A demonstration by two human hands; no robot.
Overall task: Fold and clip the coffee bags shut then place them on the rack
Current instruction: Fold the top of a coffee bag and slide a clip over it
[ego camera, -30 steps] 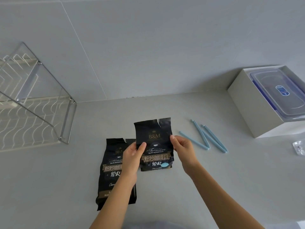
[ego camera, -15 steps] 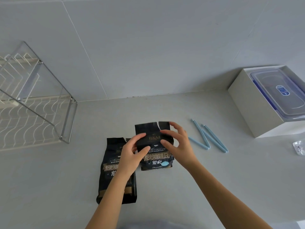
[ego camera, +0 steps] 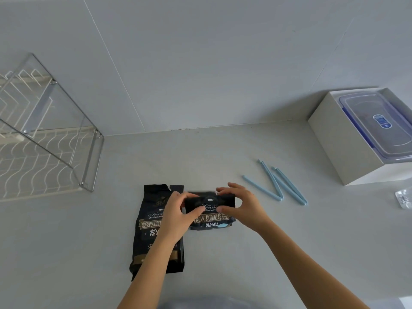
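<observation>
Both the left hand point(ego camera: 176, 211) and right hand point(ego camera: 244, 208) pinch the folded top of the coffee bag point(ego camera: 211, 219). Next, I reckon, one pins the fold, the other fetches a clip point(ego camera: 263, 188).

coffee bags point(ego camera: 151, 221) point(ego camera: 211, 217): 2; clips point(ego camera: 269, 179) point(ego camera: 291, 185): 2; rack point(ego camera: 86, 166): 1; box point(ego camera: 330, 139): 1

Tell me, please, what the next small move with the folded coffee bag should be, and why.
Probably the left hand should pin the fold alone while the right hand reaches for the nearest blue clip. Both hands pinch the top of the coffee bag, which is folded down with no clip on it, and that clip lies on the counter to the bag's right.
</observation>
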